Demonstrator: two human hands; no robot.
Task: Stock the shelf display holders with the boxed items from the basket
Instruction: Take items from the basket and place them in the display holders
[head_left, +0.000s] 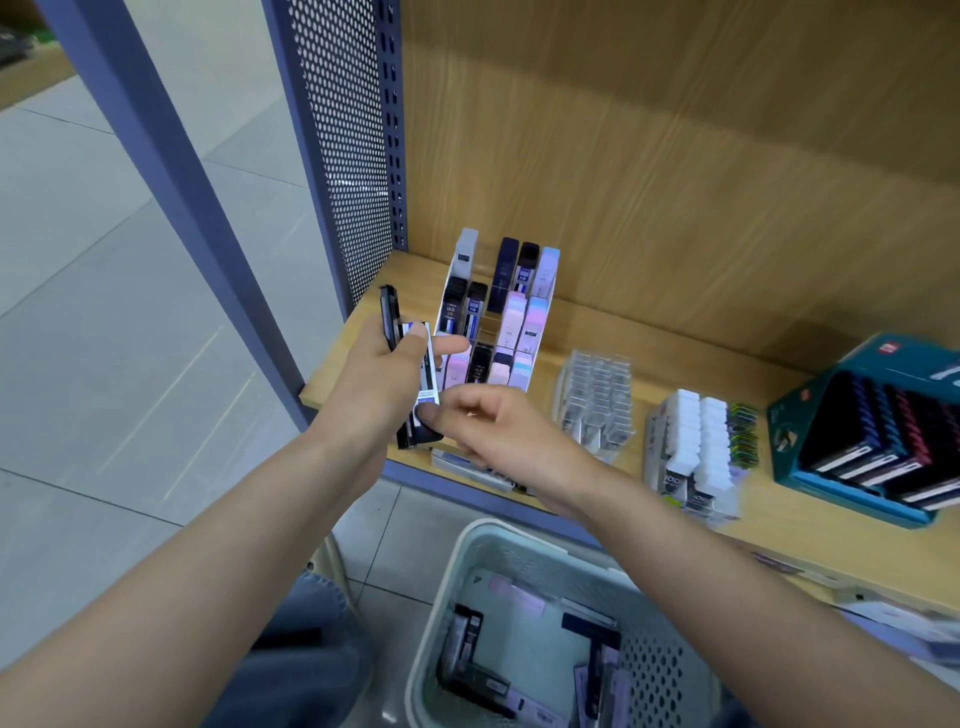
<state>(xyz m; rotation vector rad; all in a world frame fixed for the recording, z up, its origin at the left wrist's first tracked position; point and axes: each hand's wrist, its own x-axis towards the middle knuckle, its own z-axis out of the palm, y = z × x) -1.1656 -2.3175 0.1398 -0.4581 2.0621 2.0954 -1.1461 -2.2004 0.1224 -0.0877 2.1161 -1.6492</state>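
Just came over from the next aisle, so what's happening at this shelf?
A person is restocking small boxed items. The left hand grips a few slim boxes, and the right hand pinches the lower end of one of them. The tiered display holder on the wooden shelf already holds many boxes, with some slots open. More boxes lie in the basket on the floor below.

You stood before a shelving unit with a wood-grain back panel (675, 156) and a matching wooden shelf board (649, 364). Its left side was a blue-grey perforated metal panel (343, 145) beside a slotted upright (395, 124), and a slanted blue-grey post (156, 156) crossed your view further left. Beyond it lay a floor of large pale grey tiles (104, 312) under even, soft light.
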